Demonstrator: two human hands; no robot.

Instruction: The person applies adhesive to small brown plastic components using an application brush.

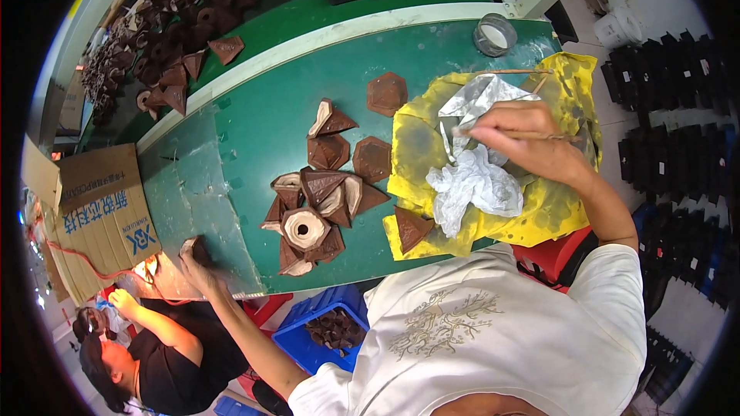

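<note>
At the bench's left end, my left hand (199, 271) is closed on a small dark-brown faceted piece (200, 249). My right hand (532, 135) pinches a thin wooden-handled brush (543, 136) above crumpled white sheeting (475, 185); the brush's tip is hard to make out. Under the sheeting spreads a yellow, dark-stained sheet (555, 219). Mid-bench lies a cluster of brown pieces with pale insides, among them a ring-like one (305, 229) showing a dark centre hole. Two brown hexagonal pieces (387, 94) (372, 159) rest nearer the yellow sheet, and another brown piece (412, 229) overlaps its edge.
A round cup (495, 35) of whitish content stands at the back. Many brown pieces (173, 46) are heaped beyond the pale rail (308, 42). A cardboard box (104, 216) and another person (166, 347) are at left. Below the bench sits a blue crate (297, 335); black stacks (674, 150) line the right.
</note>
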